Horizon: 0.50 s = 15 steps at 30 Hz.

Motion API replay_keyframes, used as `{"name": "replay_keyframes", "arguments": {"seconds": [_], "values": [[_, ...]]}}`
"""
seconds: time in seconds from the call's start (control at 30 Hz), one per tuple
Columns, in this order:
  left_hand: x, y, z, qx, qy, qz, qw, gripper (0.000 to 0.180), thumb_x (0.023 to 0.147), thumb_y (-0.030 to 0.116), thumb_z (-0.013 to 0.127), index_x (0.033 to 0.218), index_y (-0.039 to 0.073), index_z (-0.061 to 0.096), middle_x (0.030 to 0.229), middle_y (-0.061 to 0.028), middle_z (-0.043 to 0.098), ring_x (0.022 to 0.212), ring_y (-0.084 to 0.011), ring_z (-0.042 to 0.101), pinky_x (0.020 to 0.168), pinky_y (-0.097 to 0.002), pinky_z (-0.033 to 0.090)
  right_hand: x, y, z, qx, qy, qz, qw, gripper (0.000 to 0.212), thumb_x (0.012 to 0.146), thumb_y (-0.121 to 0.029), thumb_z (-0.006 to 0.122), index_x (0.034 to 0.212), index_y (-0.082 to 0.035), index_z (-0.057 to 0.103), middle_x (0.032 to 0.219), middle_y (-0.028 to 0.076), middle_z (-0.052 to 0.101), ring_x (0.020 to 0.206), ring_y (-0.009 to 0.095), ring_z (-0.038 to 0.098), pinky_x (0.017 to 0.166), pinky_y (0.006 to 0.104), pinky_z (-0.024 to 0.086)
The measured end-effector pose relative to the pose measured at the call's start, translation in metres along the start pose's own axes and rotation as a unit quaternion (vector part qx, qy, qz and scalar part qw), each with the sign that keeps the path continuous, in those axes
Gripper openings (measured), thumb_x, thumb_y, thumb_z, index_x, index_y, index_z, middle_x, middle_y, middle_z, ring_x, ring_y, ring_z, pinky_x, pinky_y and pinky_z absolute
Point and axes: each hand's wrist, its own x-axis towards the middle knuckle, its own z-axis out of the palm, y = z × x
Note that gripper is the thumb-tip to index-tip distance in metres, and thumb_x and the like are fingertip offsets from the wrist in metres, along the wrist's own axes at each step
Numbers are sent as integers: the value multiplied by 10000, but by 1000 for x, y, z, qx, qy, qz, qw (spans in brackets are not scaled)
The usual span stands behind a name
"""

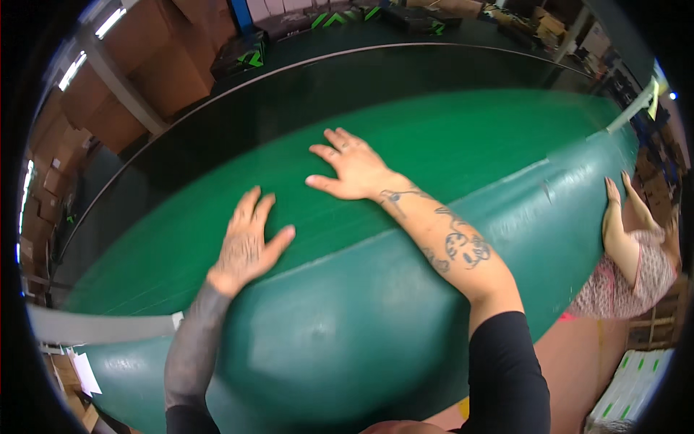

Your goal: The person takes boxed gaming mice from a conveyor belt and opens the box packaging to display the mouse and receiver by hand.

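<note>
A long green surface point(463, 137), which looks like a conveyor belt, stretches across in front of me. My left hand point(246, 246) is over it with the palm down, fingers stretched and the thumb apart. Farther away and to the right, my right hand point(350, 166) is spread palm down over the same surface. Neither hand holds anything. Whether the palms touch the green surface or hover just above it I cannot tell. Nearest to me, a smooth teal panel point(325, 325) lies under my forearms.
At the right, another person point(622, 275) in a patterned garment rests both hands on the teal edge. Large cardboard boxes point(137, 65) stand at the far left. Black boxes with green marks point(238, 58) lie beyond the far rim. A grey bar point(108, 325) juts in at left.
</note>
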Motion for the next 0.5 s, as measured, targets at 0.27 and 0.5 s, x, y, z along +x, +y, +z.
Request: {"name": "replay_keyframes", "arguments": {"seconds": [0.27, 0.5], "values": [[151, -119, 39, 138, 92, -282, 945, 672, 865, 489, 508, 1322, 10, 394, 1392, -249, 315, 1287, -390, 306, 1062, -466, 246, 81, 125, 9, -65, -7, 103, 993, 677, 794, -566, 543, 1303, -126, 464, 1364, 278, 345, 1294, 420, 293, 1056, 453, 284], [153, -118, 29, 132, 72, -260, 954, 636, 867, 395, 528, 1355, 27, 354, 1429, -226, 269, 1324, -373, 259, 1052, -481, 226, 254, 238, 46, -82, 110, 33, 990, 624, 784, -462, 624, 1308, -166, 460, 1409, 244, 292, 1321, 394, 259, 1052, 461, 292]]}}
